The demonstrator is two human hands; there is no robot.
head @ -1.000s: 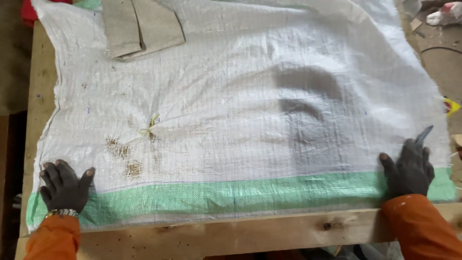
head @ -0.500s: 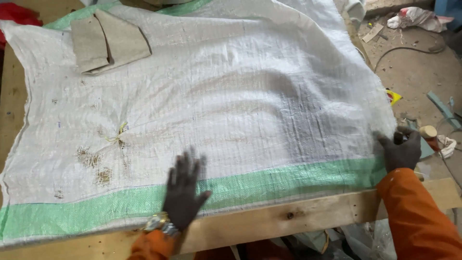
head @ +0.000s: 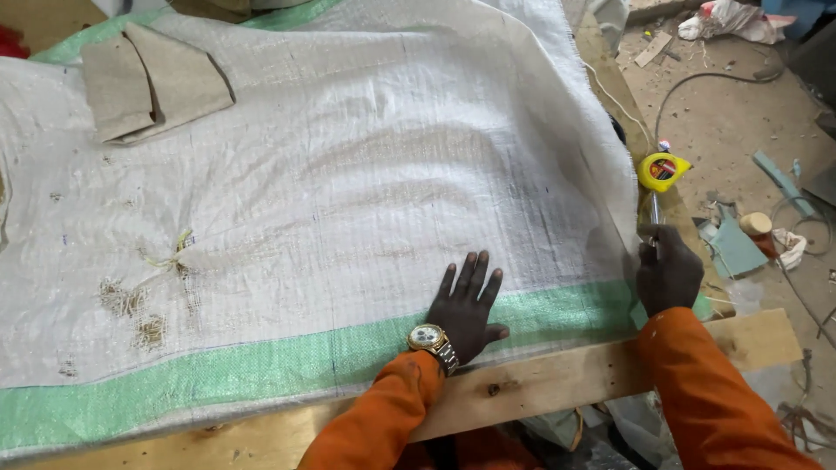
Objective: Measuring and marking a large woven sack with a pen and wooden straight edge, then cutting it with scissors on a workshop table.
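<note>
From the head camera, a large white woven plastic sack lies spread flat over a wooden surface, its weave showing a fine grid, with a pale green band running along the near edge. The cloth is stained brown and frayed in a patch at the left, and a small puckered knot of threads sits just above that.

The left hand lies flat on the sack, palm down, fingers spread wide, holding nothing, just above the green band; a gold wristwatch sits on its wrist above an orange sleeve. The right hand is closed at the sack's right edge, gripping a thin metal tool there; whether it also pinches the cloth I cannot tell.

A folded beige cloth rests on the far left of the sack. Beyond the right edge, a yellow tape measure lies near the right hand. The dusty floor beyond is littered with scraps and cable.
</note>
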